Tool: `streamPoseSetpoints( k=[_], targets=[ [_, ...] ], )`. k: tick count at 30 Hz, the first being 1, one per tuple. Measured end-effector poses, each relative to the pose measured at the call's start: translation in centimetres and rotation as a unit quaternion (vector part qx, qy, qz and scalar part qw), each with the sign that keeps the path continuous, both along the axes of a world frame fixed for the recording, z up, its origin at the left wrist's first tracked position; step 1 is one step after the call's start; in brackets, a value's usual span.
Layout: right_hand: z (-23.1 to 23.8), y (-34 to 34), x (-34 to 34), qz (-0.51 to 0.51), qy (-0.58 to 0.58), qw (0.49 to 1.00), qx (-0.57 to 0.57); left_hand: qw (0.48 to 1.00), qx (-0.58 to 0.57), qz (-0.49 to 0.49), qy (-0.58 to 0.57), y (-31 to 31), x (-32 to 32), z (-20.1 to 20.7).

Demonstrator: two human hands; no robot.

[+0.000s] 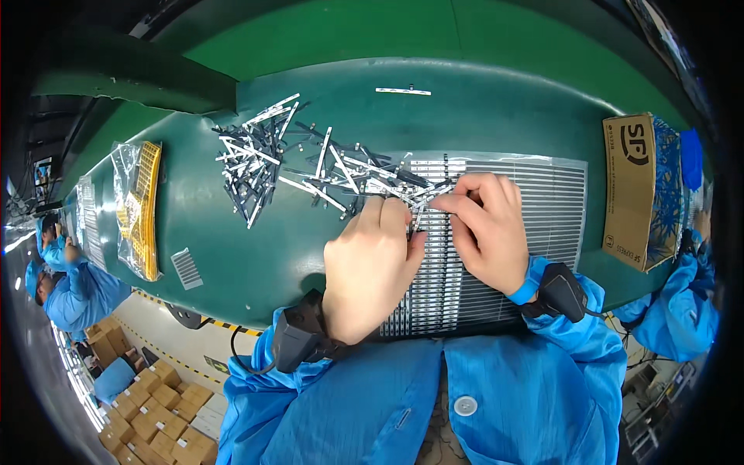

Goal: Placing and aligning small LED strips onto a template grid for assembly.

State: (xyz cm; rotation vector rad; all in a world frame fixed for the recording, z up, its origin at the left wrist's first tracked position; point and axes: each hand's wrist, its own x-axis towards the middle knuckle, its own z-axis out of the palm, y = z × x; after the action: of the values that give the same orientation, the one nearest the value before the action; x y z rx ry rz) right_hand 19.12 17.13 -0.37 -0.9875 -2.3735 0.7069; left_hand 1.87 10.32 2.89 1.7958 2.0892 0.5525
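My left hand (366, 267) is closed, its fingertips bent down among thin black-and-white strips (341, 169) at the left edge of a ribbed tray (554, 209). A single strip (419, 218) shows beside its thumb. Across from it, my right hand (490, 229) reaches over the tray with its fingers curled and its index fingertip at the ends of the strips. Both hands nearly meet there, and their exact grip is partly hidden. Rows of strips (434, 287) lie side by side in the left part of the tray; bare ribs show in the right part.
A loose pile of strips (252, 159) lies to the left, and one strip (403, 91) lies apart at the back. A bagged yellow grid tray (146, 209) and a small ribbed piece (186, 268) rest farther left. A cardboard box (629, 190) stands at right. Co-workers (77, 287) sit nearby.
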Motion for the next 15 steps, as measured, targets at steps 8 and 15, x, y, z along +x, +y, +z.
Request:
streamPoseSetpoints(
  k=[8, 15],
  targets=[
    [0.3, -0.1, 0.1, 0.017, -0.013, 1.000, 0.022, 0.999, 0.008, -0.030, 0.028, -0.3, 0.5, -0.8],
    [0.2, -0.2, -0.8, 0.006, 0.005, 1.000, 0.018, 1.000, -0.002, 0.020, 0.007, -1.0, 0.0, 0.1]
  ],
)
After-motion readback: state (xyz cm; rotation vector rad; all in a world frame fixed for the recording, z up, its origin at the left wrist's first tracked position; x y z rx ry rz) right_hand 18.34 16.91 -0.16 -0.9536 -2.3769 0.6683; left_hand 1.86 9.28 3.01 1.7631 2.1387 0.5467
